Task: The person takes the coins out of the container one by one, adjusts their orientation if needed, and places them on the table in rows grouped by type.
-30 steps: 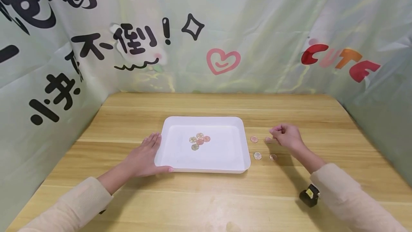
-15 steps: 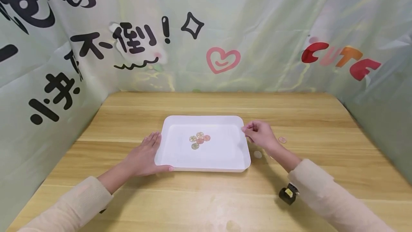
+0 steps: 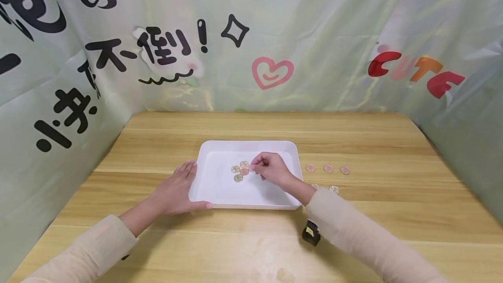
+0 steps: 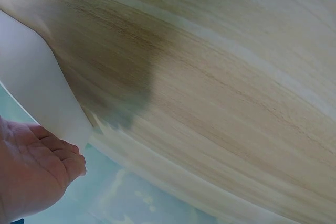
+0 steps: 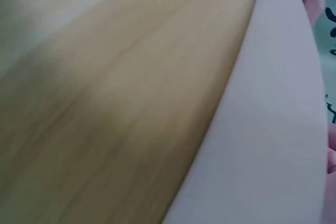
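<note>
A white rectangular tray point(image 3: 220, 198) lies on the wooden table with several gold and copper-coloured coins point(image 3: 238, 178) grouped inside. My left hand point(image 3: 174, 193) rests against its left side, fingers straight along the wall and thumb at the near edge. In the left wrist view, that hand point(image 4: 39, 169) shows palm and fingers beside the tray wall point(image 4: 44, 77). Over the tray, my right hand point(image 3: 273, 171) has thumb and forefinger tips on a copper-coloured coin point(image 3: 251, 167). Only a sliver of this hand shows past the tray's wall point(image 5: 262, 103) in the right wrist view.
Right of the tray, several more coins point(image 3: 328, 168) lie on the table point(image 3: 251, 239) in two rows; my right forearm partly covers the nearer row. A black wrist camera point(image 3: 311, 233) hangs under the right sleeve. Printed cloth point(image 3: 322, 56) walls the table's back and sides.
My right hand has moved left from the coins on the table, over the tray's right rim, to the copper-coloured coin inside. The left hand and tray have stayed in place.
</note>
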Motion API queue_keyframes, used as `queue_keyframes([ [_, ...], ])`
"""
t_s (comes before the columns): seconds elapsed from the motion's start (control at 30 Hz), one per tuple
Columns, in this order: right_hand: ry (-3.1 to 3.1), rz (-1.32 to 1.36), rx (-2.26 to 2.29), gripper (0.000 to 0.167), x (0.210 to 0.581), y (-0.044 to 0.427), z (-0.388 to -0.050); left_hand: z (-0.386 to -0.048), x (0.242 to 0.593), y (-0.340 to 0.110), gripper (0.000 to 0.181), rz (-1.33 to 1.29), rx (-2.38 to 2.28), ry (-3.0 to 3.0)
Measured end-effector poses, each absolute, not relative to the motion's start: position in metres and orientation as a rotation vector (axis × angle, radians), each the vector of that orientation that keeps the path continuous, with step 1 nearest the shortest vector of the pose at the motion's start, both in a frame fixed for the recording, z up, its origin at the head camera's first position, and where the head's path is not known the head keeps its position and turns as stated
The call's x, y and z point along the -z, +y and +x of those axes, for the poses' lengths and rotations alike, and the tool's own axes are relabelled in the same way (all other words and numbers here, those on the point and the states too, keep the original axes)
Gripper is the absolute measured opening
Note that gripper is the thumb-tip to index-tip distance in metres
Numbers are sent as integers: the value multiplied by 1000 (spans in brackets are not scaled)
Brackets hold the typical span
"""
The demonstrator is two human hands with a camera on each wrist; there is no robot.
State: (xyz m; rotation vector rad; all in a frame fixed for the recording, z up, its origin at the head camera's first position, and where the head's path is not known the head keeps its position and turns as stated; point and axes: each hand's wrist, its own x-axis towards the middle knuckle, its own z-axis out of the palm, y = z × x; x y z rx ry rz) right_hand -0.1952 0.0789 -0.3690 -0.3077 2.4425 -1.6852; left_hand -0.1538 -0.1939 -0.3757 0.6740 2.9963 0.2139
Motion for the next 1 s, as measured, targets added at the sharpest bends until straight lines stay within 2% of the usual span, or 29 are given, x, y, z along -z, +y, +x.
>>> queue_keyframes([
  [0.37, 2613, -389, 1391, 12, 391, 42, -204, -153, 375, -194, 112, 673, -222, 3000],
  [0.7, 2667, -449, 1220, 9, 391, 38, -205, -152, 374, -195, 112, 677, -225, 3006],
  [1.0, 2730, -488, 1127, 14, 388, 38, -202, -153, 373, -194, 112, 681, -216, 2996],
])
